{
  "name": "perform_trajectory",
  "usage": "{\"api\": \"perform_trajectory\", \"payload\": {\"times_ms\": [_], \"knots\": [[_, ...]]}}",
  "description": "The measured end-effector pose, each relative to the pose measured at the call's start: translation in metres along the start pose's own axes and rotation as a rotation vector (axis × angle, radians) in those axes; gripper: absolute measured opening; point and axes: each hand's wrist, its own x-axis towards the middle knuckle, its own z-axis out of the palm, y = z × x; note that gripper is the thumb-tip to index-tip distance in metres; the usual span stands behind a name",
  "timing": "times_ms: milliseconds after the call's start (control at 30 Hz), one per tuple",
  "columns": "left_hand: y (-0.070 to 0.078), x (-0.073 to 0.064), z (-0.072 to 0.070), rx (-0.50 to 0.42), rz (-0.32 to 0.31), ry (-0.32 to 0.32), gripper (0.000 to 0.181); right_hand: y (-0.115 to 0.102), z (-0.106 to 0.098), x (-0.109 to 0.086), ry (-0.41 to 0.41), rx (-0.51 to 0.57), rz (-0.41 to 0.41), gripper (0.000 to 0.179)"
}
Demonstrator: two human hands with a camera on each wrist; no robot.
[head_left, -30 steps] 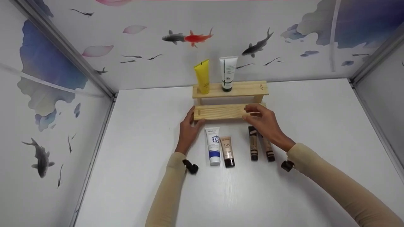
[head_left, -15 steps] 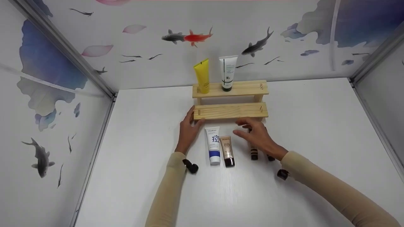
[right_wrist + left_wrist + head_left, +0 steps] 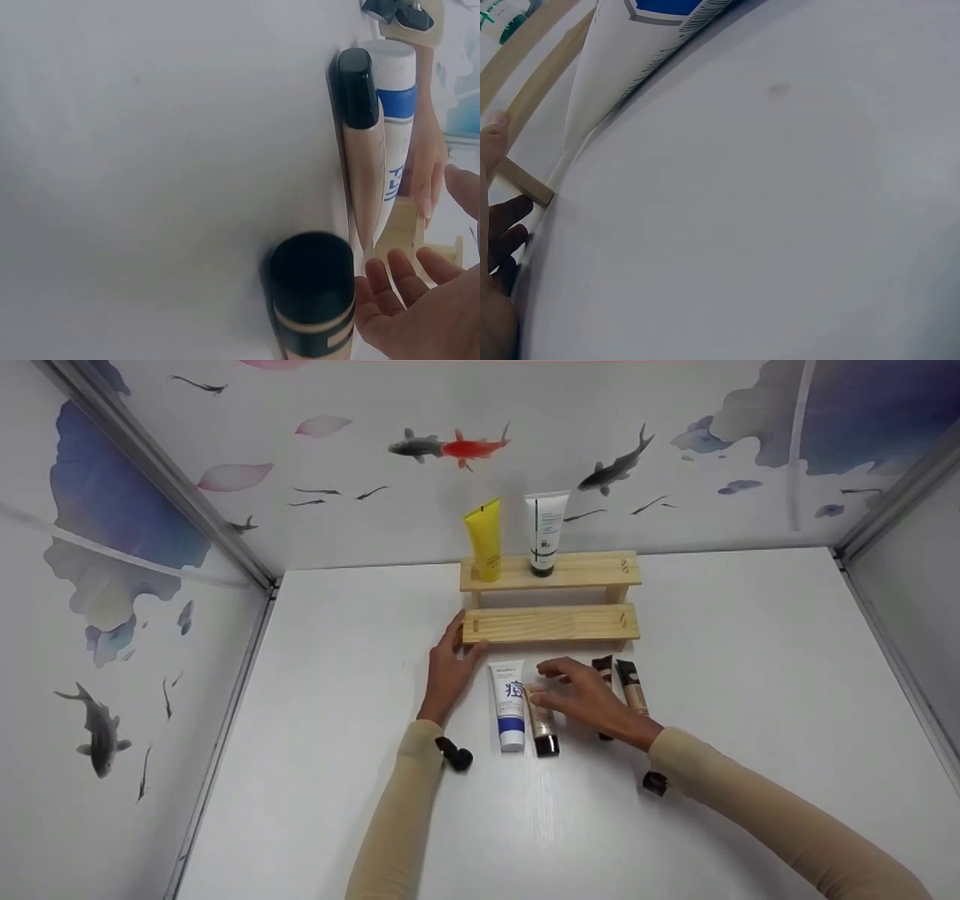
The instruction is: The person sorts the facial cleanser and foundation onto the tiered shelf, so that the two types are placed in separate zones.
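My left hand [image 3: 451, 667] holds the left end of the front step of a two-step wooden stand [image 3: 555, 624]; in the left wrist view its thumb lies on the plank [image 3: 546, 79] and the fingers are by a leg. Over the table, my right hand [image 3: 589, 701] has loosely bent fingers with nothing between them. Its fingertips overlap the rose-gold BB cream tube [image 3: 543, 724] in the head view. Left of that tube lies a white and blue cream tube [image 3: 511, 701]. Two dark-and-beige tubes [image 3: 631, 686] lie right of it, partly hidden by my right hand.
On the stand's rear step stand a yellow tube [image 3: 486, 544] and a white tube with a dark green cap [image 3: 544, 532]. A wall painted with fish [image 3: 615, 465] rises behind the white table [image 3: 337, 675], and side panels border it.
My right hand has moved off the front step's right end, leftward and toward me, to the BB cream tube, uncovering more of the dark tubes. The left hand stays on the stand.
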Motion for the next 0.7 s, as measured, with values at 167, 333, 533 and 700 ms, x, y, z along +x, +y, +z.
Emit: {"api": "perform_trajectory", "payload": {"times_ms": [167, 333, 533, 700], "knots": [[0.001, 0.000, 0.000, -0.028, -0.004, -0.010, 0.079, -0.003, 0.010, 0.000, -0.008, -0.018, -0.002, 0.063], [0.000, -0.001, 0.000, -0.032, -0.007, -0.013, 0.079, -0.005, 0.017, 0.003, -0.009, -0.045, 0.011, 0.064], [-0.002, 0.000, 0.001, -0.028, 0.004, -0.007, 0.079, -0.008, 0.025, 0.010, -0.010, -0.073, 0.060, 0.066], [-0.001, 0.000, 0.000, -0.048, 0.005, -0.007, 0.079, -0.014, 0.031, 0.016, -0.007, -0.119, 0.106, 0.075]]}}
